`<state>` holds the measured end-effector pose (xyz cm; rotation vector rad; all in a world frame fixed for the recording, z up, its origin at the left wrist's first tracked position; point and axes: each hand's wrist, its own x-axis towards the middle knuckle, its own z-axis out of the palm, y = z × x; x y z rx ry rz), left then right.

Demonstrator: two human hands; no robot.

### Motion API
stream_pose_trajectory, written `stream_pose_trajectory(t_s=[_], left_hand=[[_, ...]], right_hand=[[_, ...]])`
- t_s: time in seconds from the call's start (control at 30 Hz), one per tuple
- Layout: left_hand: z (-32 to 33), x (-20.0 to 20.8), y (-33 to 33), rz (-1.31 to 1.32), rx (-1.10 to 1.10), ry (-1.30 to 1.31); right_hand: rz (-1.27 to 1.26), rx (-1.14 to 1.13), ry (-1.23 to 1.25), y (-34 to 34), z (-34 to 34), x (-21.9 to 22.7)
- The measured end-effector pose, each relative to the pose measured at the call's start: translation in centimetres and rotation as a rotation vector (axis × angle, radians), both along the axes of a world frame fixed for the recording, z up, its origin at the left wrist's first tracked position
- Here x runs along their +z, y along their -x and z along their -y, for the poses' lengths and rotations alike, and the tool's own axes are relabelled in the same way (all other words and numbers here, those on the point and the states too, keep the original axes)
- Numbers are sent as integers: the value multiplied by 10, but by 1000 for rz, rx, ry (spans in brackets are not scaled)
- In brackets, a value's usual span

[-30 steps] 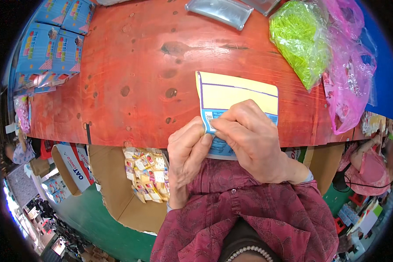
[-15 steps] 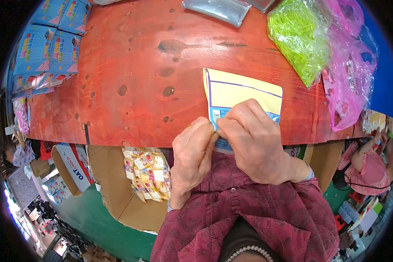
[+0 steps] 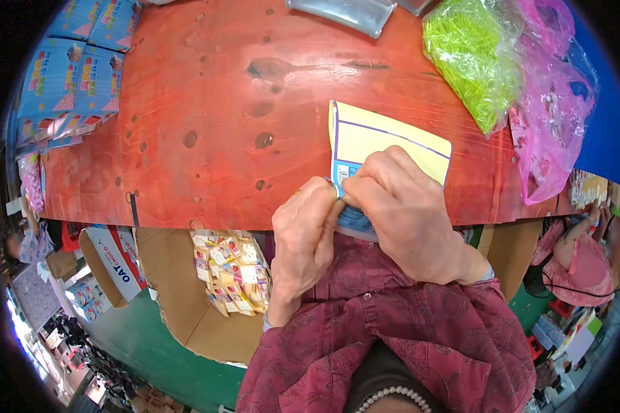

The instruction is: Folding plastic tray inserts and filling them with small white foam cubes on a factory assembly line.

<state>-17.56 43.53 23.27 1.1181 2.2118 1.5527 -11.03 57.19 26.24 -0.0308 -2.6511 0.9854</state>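
While the left hand [image 3: 304,224] is pinching the left edge of a yellow-and-blue packet [image 3: 365,143], the right hand [image 3: 412,224] is gripping it just beside; both hands' fingers are bunching tightly around it, tips partly hidden. The packet is extending over the near edge of the tabletop [image 3: 207,89], presumably held close for control. Wrapped snacks [image 3: 235,275] are lying in a carton [image 3: 176,296], perhaps for easy reach.

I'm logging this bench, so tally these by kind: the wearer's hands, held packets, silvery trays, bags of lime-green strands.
Wearer's hands (left hand, right hand): 2
Yellow-and-blue packet: 1
Silvery trays, cut off by the upper edge: 2
Clear bag of lime-green strands: 1
Total: 6
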Motion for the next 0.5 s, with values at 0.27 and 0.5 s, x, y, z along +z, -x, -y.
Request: stream_pose_trajectory(t_s=[0.27,0.5], left_hand=[[-3,-2,-1,-6,25,-15],[-1,-5,0,-11,23,-7]], right_hand=[[4,-27,-16,3,-1,-5],[38,14,45,0,-5,-3]])
